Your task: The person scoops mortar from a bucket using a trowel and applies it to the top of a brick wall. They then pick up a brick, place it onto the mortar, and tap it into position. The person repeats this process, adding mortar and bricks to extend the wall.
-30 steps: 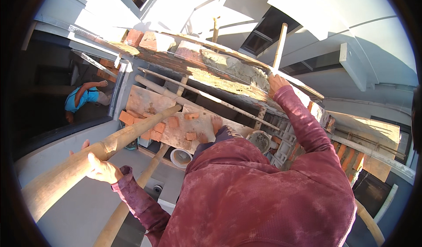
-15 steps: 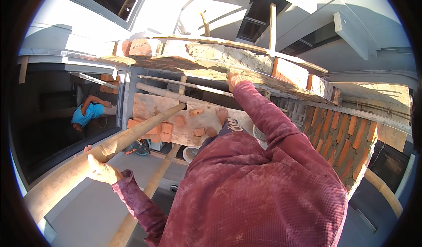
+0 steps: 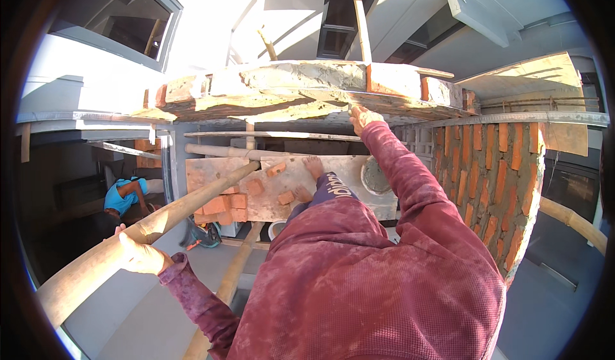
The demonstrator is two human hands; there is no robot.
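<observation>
My left hand [image 3: 142, 255] grips a thick bamboo pole [image 3: 176, 214] that slants up from the lower left. Its fingers wrap partly behind the pole. Out in front, my right hand [image 3: 364, 119] is closed against the near face of a brick wall [image 3: 394, 79], just under its top edge. Something small may be in that hand, but I cannot make it out. Wet grey mortar [image 3: 307, 75] covers part of the wall's top, and a ragged layer of mortar [image 3: 301, 109] shows on its near side.
Below, my bare feet stand on a plank platform [image 3: 339, 168] with loose bricks [image 3: 238, 201] and a mortar bucket [image 3: 366, 187]. A second brick wall [image 3: 477, 168] rises at right. At left, a person in a blue shirt [image 3: 118, 196] bends over beyond an opening. Another bamboo pole [image 3: 240, 261] runs below.
My right hand has moved rightward along the wall face. The left hand stays on the bamboo pole. My view has shifted, so more of the bucket shows. The person at left has changed arm position.
</observation>
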